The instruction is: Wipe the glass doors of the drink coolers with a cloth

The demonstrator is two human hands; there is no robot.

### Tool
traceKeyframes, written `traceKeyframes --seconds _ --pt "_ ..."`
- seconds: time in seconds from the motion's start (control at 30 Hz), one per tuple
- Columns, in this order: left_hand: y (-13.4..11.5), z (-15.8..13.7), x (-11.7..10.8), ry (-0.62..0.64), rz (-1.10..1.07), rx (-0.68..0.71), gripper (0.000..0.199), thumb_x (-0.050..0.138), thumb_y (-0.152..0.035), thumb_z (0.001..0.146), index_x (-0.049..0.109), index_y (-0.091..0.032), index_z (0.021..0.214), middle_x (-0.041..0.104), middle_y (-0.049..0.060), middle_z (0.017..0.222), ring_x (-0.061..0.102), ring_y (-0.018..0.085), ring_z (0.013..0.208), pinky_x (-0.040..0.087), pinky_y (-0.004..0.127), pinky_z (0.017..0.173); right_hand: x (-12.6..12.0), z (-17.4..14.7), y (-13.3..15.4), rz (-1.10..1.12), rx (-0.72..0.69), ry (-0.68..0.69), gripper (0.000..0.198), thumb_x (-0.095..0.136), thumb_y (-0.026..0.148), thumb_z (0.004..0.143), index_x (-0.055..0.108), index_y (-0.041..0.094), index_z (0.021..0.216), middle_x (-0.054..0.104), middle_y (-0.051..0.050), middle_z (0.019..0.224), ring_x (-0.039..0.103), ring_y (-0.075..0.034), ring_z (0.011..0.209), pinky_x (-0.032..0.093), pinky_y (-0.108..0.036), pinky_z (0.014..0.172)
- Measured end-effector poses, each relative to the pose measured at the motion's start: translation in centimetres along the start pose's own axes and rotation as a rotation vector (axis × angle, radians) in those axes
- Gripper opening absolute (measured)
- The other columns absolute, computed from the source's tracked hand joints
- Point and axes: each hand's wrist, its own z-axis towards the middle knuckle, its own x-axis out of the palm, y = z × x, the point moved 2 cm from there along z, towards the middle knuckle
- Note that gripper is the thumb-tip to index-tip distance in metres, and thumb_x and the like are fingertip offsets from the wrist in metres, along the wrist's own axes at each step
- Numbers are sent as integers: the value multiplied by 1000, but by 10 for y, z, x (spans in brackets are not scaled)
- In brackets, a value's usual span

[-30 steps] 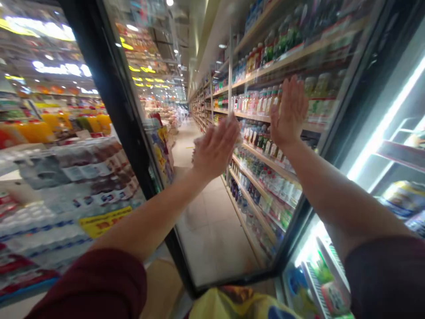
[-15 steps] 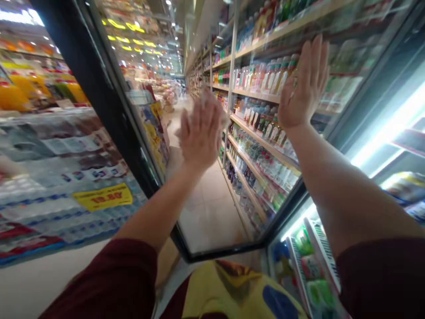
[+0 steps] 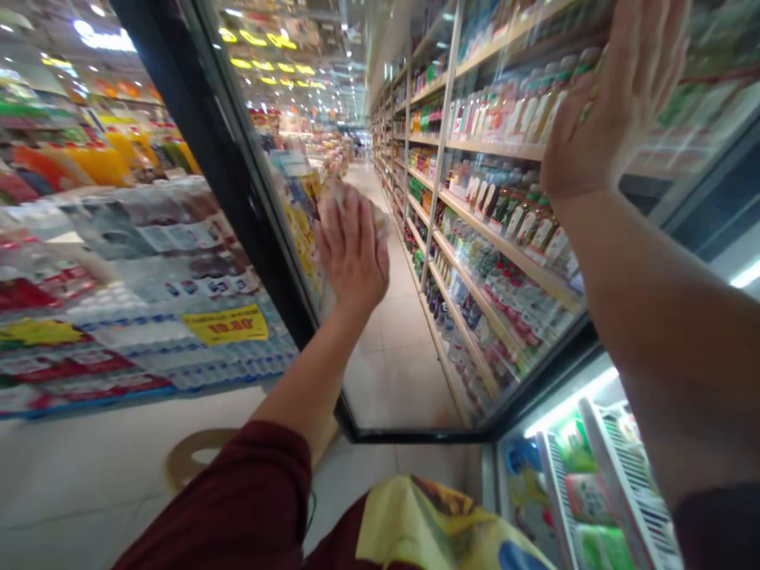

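Note:
A glass cooler door [image 3: 409,388] with a dark frame stands open in front of me. My left hand [image 3: 353,257] lies flat over a pale cloth [image 3: 381,224], pressing it to the glass left of the middle. Only the cloth's edges show past my fingers. Higher up at the right, my right hand [image 3: 614,111] is flat with its fingers stretched out, at the glass and holding nothing. Its upper fingertips run out of the top of the view.
Through the glass show shelves of bottles [image 3: 534,226] along an aisle. Shrink-wrapped bottle packs [image 3: 178,237] with a yellow price sign [image 3: 229,324] are stacked at the left. The lit cooler [image 3: 570,483] with green packages stands at the lower right. A tan ring-shaped object [image 3: 178,459] lies on the floor.
My left hand with the cloth has moved down and left over the glass. My right hand sits higher and further right in the view, which has itself shifted.

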Motion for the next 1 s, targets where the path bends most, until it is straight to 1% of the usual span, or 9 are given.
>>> traceKeyframes --seconds 0.2,0.3,0.43,0.5,0.63,0.7,0.8,0.9,1.0 --pt "-60 -92 26 85 -92 461 52 46 -26 100 41 -32 152 44 -6 154 13 12 153 -5 36 129 9 1 -9 -4 -28 2 61 21 38 104 31 8 156 34 -16 161 25 -29 153 24 -51 121" --pt "-34 -51 21 191 -123 309 55 44 -34 101 34 -32 155 41 -1 156 21 19 152 0 45 130 10 0 -7 5 -29 -23 58 23 37 104 32 12 156 35 -14 161 28 -29 152 25 -53 120" --pt "12 28 7 63 -110 -69 59 35 -40 103 27 -24 159 24 4 165 7 23 155 1 48 129 7 -2 0 2 2 -3 61 11 40 106 34 11 155 38 -14 159 31 -29 151 26 -52 120" --pt "16 35 10 41 -103 -144 59 33 -39 103 25 -21 159 21 5 166 2 23 156 2 49 129 6 -2 3 3 10 -4 64 7 44 105 34 12 154 39 -14 159 31 -29 150 26 -52 119" --pt "-13 -33 32 112 -123 -36 57 40 -37 101 35 -24 156 33 4 161 7 22 155 4 47 129 11 -2 1 -19 -16 -4 63 8 43 106 34 12 154 38 -17 159 30 -30 151 26 -54 119" --pt "-32 -81 47 292 -148 279 54 40 -33 101 38 -26 154 42 4 156 22 22 152 7 46 129 14 -2 -1 -24 -28 2 61 9 40 107 33 12 155 36 -17 160 28 -28 152 26 -53 120" --pt "-33 -109 58 349 -194 436 50 44 -32 100 44 -38 150 53 -4 147 40 15 144 12 36 128 17 -2 -1 -29 -41 -28 58 14 38 106 34 13 155 38 -15 159 28 -27 152 27 -53 120" --pt "-3 -66 53 222 -190 316 53 42 -38 101 38 -33 154 47 0 153 25 20 151 2 46 129 18 -2 0 -47 -6 -28 61 14 38 104 37 11 153 40 -13 158 34 -26 149 26 -50 120" --pt "35 1 47 83 -142 -6 60 34 -45 102 27 -26 158 26 0 165 2 18 156 -5 45 128 22 1 -4 64 154 88 69 8 39 95 39 17 153 40 -2 158 26 -23 151 18 -43 120"
